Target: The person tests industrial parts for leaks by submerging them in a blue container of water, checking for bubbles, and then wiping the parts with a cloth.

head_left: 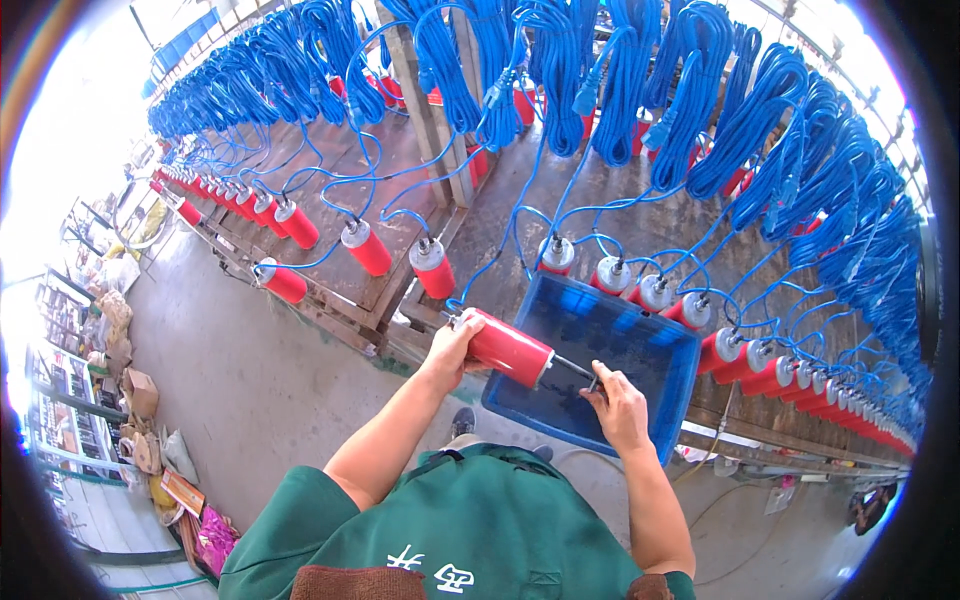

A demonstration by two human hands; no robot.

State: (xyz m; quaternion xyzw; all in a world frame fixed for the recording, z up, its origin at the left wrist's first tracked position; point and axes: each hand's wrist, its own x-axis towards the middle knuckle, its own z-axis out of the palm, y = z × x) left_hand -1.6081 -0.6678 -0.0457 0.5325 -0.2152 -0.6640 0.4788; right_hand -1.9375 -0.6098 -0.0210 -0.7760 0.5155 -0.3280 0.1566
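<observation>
My left hand [452, 352] is wrapped round the cable end of a red cylinder [508, 350], which is tilted with its far end pointing right and down. A blue cable runs up from that held end. Between the thumb and fingers of my right hand [620, 408] is the crosspiece of a thin dark T-shaped rod [572, 367]. The rod's other end meets the cylinder's pale right end; how it joins is too small to tell. Both hands are above a blue plastic crate [645, 352], its dark bottom wet-looking.
Many similar red cylinders [432, 268] line the edges of wooden benches [330, 180] on both sides. Coiled blue cables [550, 70] hang above them in a long row. Bags and cardboard boxes [142, 392] lie along the left side of the grey floor [250, 380].
</observation>
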